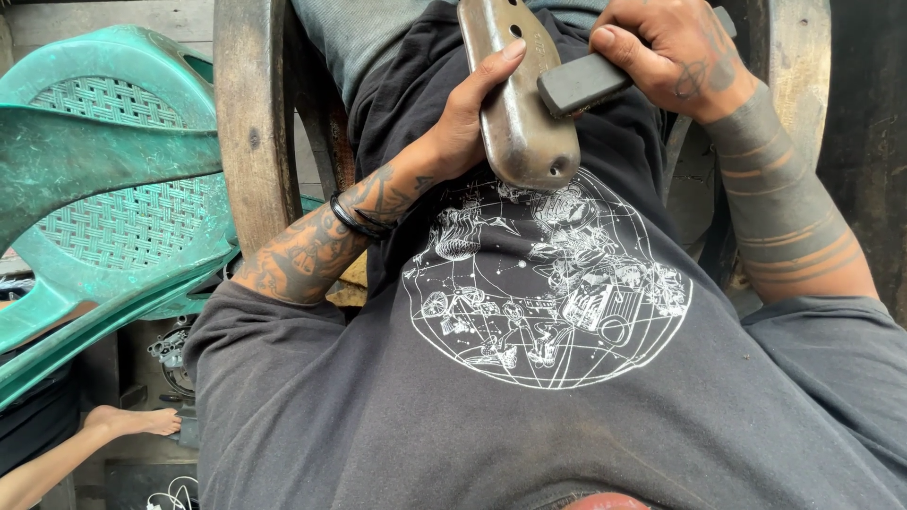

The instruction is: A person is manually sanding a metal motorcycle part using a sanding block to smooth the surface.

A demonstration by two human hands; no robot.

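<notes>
I look straight down my dark printed shirt. My left hand grips a long, dull brown metal cover with holes in it, holding it upright against my lap. My right hand is closed around a dark grey rectangular block, whose end rests against the cover's right side. A black band sits on my left wrist. Both forearms are tattooed.
A green woven plastic chair stands tipped at the left. A worn wooden chair arm runs beside my left elbow. Another person's bare foot shows at lower left, near small metal parts on the floor.
</notes>
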